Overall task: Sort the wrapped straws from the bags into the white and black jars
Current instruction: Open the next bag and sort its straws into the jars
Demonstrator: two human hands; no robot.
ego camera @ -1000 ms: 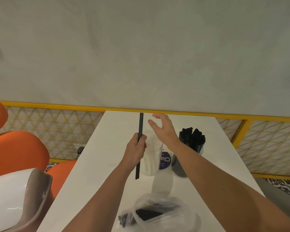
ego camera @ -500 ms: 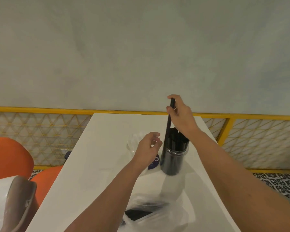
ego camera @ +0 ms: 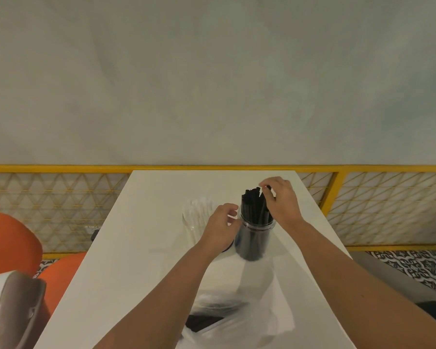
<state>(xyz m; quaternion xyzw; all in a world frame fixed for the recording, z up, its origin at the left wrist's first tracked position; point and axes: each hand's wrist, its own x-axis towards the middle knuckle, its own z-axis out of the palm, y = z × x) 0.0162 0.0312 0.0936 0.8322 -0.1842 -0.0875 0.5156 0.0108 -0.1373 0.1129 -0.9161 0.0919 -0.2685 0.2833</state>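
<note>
A clear jar [ego camera: 253, 239] packed with black wrapped straws [ego camera: 251, 204] stands on the white table [ego camera: 136, 248]. My right hand [ego camera: 281, 201] hovers over its top, thumb and forefinger pinching the tip of one black straw that stands in the jar. Just left of the jar's rim, my left hand [ego camera: 220, 226] is loosely curled and holds nothing. Partly behind that hand stands the jar of white straws [ego camera: 194, 219]. A clear plastic bag [ego camera: 239, 321] with black straws [ego camera: 203, 322] inside lies at the near edge.
Orange seats [ego camera: 8, 243] and a white-and-brown chair back [ego camera: 15, 311] stand left of the table. A yellow mesh railing [ego camera: 337, 170] runs behind the table under a grey wall. Patterned floor [ego camera: 413, 265] shows on the right.
The black straw passed from my left hand to my right, then went down into the black jar. My left hand, now without it, dropped beside the jar. The view shifted left.
</note>
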